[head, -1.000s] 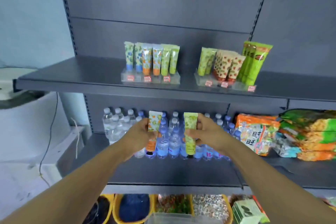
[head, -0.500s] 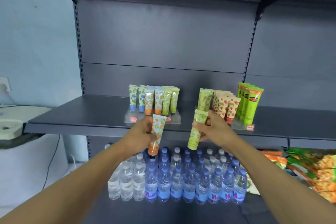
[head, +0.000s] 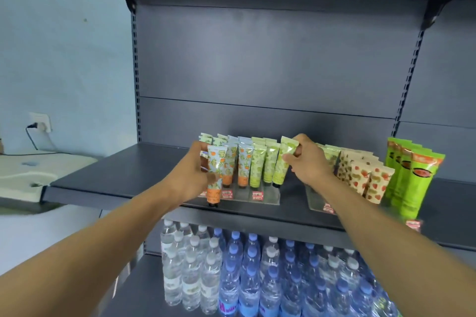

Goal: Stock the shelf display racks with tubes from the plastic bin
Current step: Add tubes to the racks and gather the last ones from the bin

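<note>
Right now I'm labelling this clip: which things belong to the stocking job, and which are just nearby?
Job: orange tube in left hand; green tube in right hand; clear display rack.
Nearby: water bottles; strawberry tubes; wall socket.

I noted glossy plastic tubes (head: 257,167), clear smooth acrylic racks (head: 268,194), a matt grey metal shelf (head: 123,175), and clear plastic water bottles (head: 247,278).
</note>
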Demonstrator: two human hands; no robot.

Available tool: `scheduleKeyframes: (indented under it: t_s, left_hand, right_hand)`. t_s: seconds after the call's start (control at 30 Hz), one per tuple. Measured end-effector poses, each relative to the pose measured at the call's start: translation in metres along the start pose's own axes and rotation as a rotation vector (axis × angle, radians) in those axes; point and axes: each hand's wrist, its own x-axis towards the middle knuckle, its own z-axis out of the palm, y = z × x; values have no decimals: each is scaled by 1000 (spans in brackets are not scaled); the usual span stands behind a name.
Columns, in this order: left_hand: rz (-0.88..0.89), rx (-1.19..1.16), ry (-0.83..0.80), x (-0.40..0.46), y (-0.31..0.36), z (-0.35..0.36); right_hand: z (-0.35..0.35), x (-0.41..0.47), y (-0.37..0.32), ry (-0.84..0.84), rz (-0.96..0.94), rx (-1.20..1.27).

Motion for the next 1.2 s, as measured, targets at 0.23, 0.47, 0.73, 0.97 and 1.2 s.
scheduleKeyframes:
  t_s: [0.23, 0.47, 0.73, 0.97, 1.2]
  left_hand:
    - [41, -21, -21, 33, -14, -24]
    - [29, -31, -26, 51, -30, -30]
    - [23, -2, -22, 60, -35, -33]
    - [90, -17, -23, 68, -23, -26]
    - [161, 76, 0, 77, -23, 6]
  right_hand:
    - [31, 18, 4, -25, 59, -11]
    - [42, 17, 5, -47, 65, -106]
    - [38, 13, 1, -62, 79, -117]
    - [19, 10, -10, 24, 51, -108]
    - [16, -2, -8, 38, 32, -120]
